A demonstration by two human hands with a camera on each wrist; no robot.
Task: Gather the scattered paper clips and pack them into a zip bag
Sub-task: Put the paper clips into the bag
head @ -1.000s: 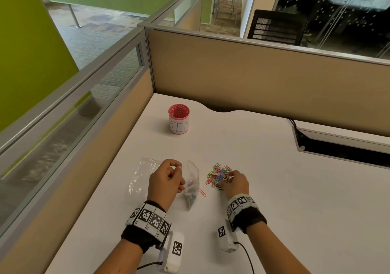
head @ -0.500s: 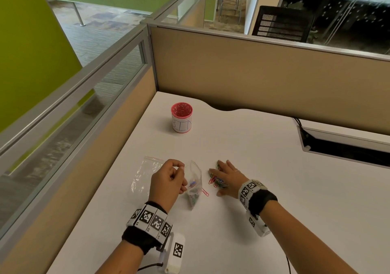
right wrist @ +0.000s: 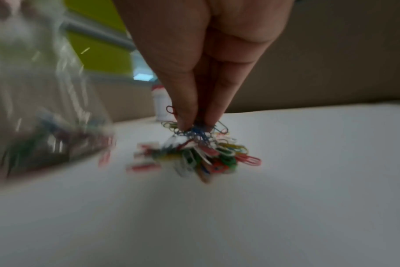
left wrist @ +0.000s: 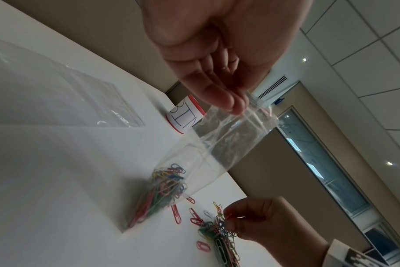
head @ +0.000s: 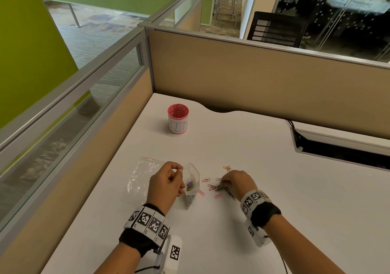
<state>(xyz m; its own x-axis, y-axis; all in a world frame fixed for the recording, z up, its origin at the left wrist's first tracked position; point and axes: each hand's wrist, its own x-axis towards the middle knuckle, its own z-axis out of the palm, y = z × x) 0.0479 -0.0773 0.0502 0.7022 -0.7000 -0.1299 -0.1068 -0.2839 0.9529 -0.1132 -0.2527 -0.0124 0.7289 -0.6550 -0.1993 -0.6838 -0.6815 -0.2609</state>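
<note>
- A white desk (head: 263, 189) is shown, enclosed by tan partition panels (head: 253, 79); a glass rail and green walls are seen to the left.
- A red mesh cup (head: 178, 119) labelled "BIN" is placed near the desk's far edge; a second, flat clear bag (head: 144, 173) is laid left of the hands.
- The zip bag (head: 192, 186), partly filled with coloured clips, is held upright by its rim, pinched in the curled fingers of the left hand (head: 166, 184).
- A tangled bunch of paper clips (right wrist: 208, 150) is pinched between the closed fingertips of the right hand (head: 236, 182), just right of the bag.
- Loose clips (head: 209, 186) are scattered on the desk between bag and right hand.
</note>
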